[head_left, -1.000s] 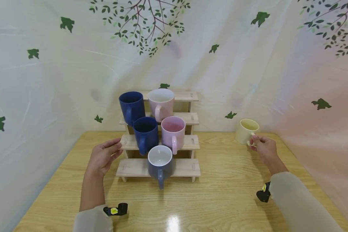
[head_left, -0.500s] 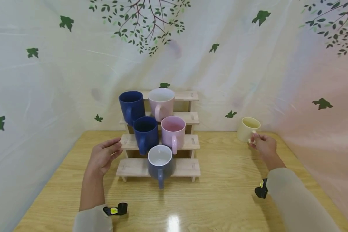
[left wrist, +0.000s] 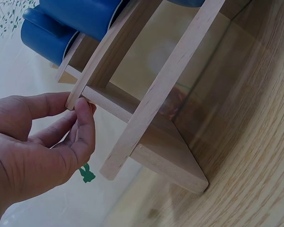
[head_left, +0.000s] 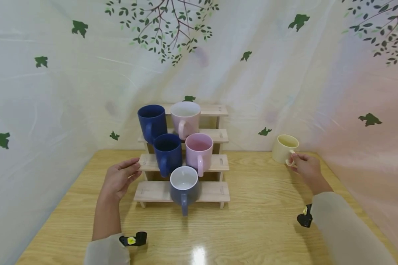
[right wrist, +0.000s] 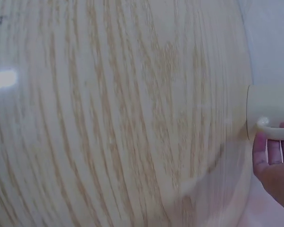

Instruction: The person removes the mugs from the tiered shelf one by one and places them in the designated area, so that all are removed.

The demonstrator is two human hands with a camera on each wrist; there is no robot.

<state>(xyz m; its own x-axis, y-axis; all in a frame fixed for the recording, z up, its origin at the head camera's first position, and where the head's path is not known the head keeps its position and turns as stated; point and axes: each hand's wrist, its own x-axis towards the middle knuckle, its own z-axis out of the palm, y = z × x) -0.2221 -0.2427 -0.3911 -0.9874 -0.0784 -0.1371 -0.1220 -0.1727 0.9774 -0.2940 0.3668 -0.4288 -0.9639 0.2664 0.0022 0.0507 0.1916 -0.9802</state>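
At the end of one step of the tiered wooden stand (head_left: pixel 150 190), my left hand (head_left: pixel 117 179) pinches the board between thumb and fingers, plainly seen in the left wrist view. My right hand (head_left: pixel 306 167) grips the handle of a pale yellow mug (head_left: pixel 282 151), upright at the table's far right. Its base lies on or just over the tabletop; I cannot tell which. On the stand are a dark blue mug (head_left: pixel 153 123) and a pale pink mug (head_left: pixel 189 119) at the top, another blue mug (head_left: pixel 170 152) and a pink mug (head_left: pixel 199 151) below, and a grey mug (head_left: pixel 180 193) lowest.
A wood-grain table (head_left: pixel 252 221) lies under everything. Behind and at both sides hangs a pale curtain (head_left: pixel 238 84) printed with leaves and branches, close behind the stand and the yellow mug. Every mug handle on the stand faces the front.
The yellow mug and my right hand have shifted slightly to the right and back. My left hand keeps its hold on the stand, and the other mugs stay put.
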